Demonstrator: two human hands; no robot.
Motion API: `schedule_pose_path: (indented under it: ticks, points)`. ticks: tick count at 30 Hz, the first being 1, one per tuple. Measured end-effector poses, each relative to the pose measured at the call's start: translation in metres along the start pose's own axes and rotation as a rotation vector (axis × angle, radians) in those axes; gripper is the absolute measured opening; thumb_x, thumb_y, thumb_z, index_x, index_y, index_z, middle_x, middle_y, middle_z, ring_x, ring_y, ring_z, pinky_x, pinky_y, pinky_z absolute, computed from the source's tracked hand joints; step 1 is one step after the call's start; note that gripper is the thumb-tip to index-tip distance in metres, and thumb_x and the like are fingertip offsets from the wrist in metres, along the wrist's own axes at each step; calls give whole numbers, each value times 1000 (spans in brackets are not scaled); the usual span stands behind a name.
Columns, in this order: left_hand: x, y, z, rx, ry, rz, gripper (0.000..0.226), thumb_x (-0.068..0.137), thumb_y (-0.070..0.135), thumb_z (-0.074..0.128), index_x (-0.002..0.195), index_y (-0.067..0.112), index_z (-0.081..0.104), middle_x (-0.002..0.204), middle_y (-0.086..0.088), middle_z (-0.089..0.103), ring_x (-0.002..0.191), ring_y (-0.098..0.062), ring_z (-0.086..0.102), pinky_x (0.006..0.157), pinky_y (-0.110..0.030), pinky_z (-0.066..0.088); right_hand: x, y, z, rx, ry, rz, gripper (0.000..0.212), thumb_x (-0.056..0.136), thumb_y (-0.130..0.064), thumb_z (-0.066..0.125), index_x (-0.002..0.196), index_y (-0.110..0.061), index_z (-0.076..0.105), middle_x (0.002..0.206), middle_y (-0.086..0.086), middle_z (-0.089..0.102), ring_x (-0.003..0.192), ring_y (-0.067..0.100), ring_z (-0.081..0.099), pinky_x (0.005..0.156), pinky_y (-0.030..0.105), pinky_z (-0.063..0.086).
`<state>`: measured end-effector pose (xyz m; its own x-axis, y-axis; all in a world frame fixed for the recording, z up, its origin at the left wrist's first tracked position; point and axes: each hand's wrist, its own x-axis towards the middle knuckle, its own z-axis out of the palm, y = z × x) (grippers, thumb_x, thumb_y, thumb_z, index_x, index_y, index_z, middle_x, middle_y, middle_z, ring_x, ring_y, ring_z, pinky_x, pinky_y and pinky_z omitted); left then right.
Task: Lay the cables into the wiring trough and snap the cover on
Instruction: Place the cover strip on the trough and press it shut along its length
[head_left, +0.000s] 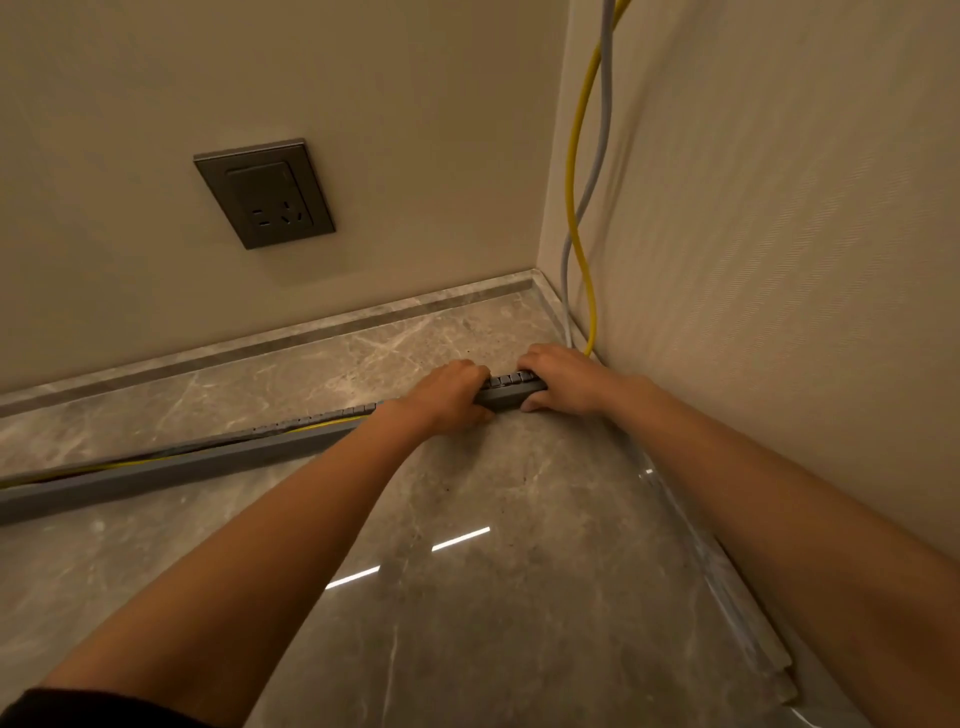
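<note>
Dim warm light, perhaps overhead; wide-angle bending.

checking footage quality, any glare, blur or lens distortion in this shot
Head view: warm, dim light; two bright glare streaks on the polished stone surface; wide-angle lens slightly bows the wiring trough; left hand and right hand gripping it look sharp.

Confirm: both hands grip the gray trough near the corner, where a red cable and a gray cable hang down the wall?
Not red: the head view shows a yellow cable beside the gray cable. The left hand and right hand do grip the trough near the corner.
</note>
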<state>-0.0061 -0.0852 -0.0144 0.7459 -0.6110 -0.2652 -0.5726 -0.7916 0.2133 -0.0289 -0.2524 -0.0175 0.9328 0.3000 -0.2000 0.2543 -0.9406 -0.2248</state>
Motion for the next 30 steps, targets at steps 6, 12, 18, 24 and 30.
schedule_pose_path:
  ticks: [6, 12, 18, 24, 30]
  points:
    - [-6, 3, 8, 267, 206, 166, 37, 94, 21, 45, 127, 6, 44, 120, -15, 49, 105, -28, 49, 83, -35, 44, -2, 4, -2, -70, 33, -19, 39, 85, -29, 61, 116, -7, 55, 119, 13, 53, 111, 26, 49, 90, 34, 39]
    - [-7, 17, 8, 410, 215, 197, 28, 96, 12, 35, 118, 1, 48, 115, -18, 55, 100, -30, 55, 81, -36, 47, -3, 4, -4, -74, 7, -25, 35, 86, -29, 58, 113, -6, 58, 115, 14, 54, 107, 29, 52, 86, 36, 42]
    - [-6, 17, -3, 341, 162, 206, 26, 96, 13, 37, 112, 1, 54, 112, -19, 56, 96, -30, 57, 78, -35, 46, -1, 3, -6, -64, -31, -9, 32, 87, -27, 57, 111, -6, 59, 117, 14, 54, 106, 29, 53, 85, 36, 41]
    - [-6, 20, -4, 259, 188, 127, 25, 91, 12, 48, 112, -1, 50, 115, -20, 53, 101, -31, 52, 81, -36, 44, 1, 2, -7, 4, -39, 34, 38, 80, -28, 67, 109, -6, 57, 116, 13, 53, 107, 28, 50, 85, 33, 39]
    - [-3, 24, -6, 161, 154, 61, 25, 87, 11, 53, 108, -2, 53, 114, -21, 54, 100, -34, 53, 78, -37, 42, -2, 3, -8, 106, -33, 66, 31, 78, -26, 70, 102, -7, 65, 104, 16, 63, 96, 27, 56, 81, 36, 44]
